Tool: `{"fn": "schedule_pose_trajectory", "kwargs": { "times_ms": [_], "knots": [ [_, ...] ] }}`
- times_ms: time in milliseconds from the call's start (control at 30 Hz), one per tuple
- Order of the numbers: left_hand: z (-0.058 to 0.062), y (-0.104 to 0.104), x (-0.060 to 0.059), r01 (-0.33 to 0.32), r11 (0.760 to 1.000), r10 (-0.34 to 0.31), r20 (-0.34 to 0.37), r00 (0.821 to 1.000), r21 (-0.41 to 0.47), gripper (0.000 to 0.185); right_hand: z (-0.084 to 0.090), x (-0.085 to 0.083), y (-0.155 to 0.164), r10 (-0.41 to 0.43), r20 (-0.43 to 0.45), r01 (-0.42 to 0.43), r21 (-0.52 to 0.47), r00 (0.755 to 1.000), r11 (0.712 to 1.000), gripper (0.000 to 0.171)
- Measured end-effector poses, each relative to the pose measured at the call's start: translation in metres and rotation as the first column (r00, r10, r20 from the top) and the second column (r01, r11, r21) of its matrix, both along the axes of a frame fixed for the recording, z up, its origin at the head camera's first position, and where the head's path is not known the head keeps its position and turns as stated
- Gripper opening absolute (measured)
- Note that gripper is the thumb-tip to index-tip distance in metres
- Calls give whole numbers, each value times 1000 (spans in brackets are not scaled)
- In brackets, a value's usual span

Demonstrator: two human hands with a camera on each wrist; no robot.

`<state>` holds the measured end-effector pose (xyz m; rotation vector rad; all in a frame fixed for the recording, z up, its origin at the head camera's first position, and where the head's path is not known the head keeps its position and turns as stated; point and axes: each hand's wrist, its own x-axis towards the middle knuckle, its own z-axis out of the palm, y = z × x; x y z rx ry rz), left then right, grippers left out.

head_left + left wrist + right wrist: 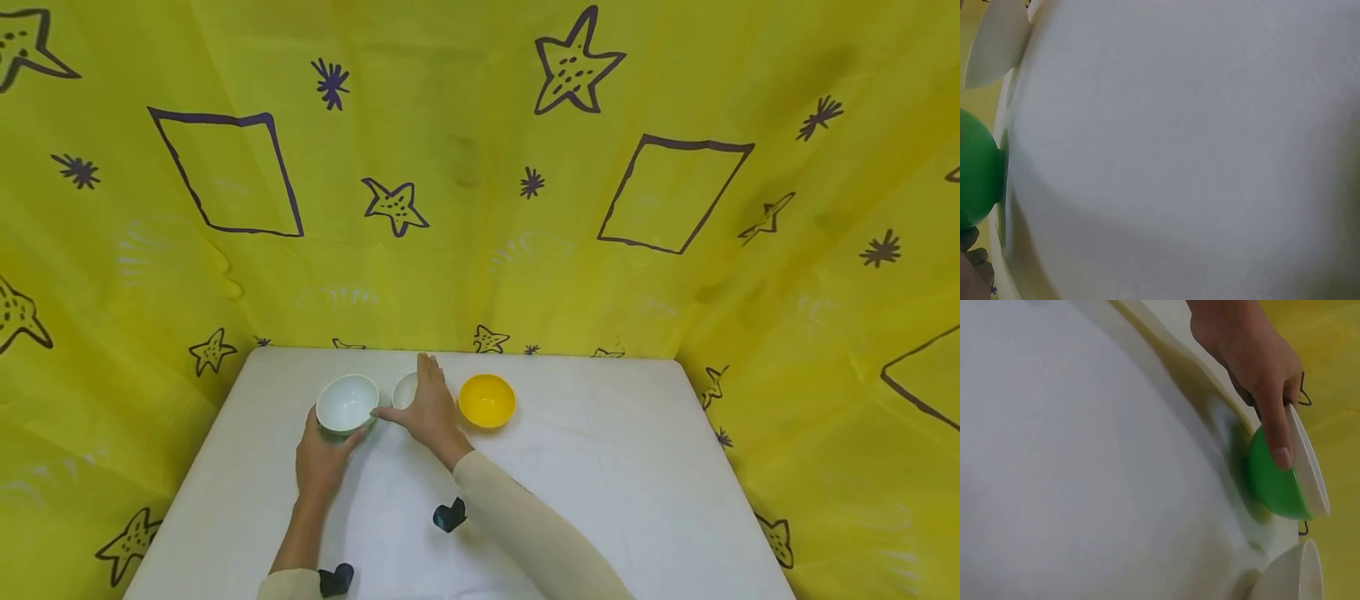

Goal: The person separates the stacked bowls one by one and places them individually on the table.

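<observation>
A bowl, green outside and white inside (347, 403), stands at the back left of the white table (600, 500). My left hand (324, 450) grips its near side. In the right wrist view the thumb (1277, 440) presses the green bowl (1272, 484) on its wall, with the fingers round the rim. My right hand (424, 402) lies flat with straight fingers over a white bowl (403, 387), hiding most of it, and its thumb points at the green bowl. The left wrist view shows the green bowl (977, 169) and the white bowl (997, 44) at the left edge.
A yellow bowl (487, 400) stands just right of my right hand. Yellow cloth with dark stars and squares (465, 208) walls the table at the back and on both sides. Dark wrist mounts (450, 514) sit on both forearms.
</observation>
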<state>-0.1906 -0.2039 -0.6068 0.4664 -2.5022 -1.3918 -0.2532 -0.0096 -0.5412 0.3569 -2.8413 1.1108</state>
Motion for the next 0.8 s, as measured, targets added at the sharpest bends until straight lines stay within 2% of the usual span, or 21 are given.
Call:
{"fn": "schedule_pose_trajectory", "kwargs": {
  "times_ms": [233, 533, 633, 800],
  "knots": [
    [-2, 0, 0, 3, 1000, -4, -24, 1000, -29, 97, -3, 2, -32, 78, -49, -75, 67, 996, 995, 121],
    [-2, 0, 0, -24, 998, 20, -63, 998, -57, 93, 0, 4, -48, 119, -75, -113, 83, 990, 990, 120],
    [-1, 0, 0, -15, 998, 11, -71, 997, -66, 91, -1, 3, -52, 121, -71, -112, 110, 990, 988, 120],
    [-3, 0, 1, -7, 998, 3, -66, 998, -59, 90, -5, 1, -59, 117, -14, -113, 150, 993, 982, 118]
  ]
}}
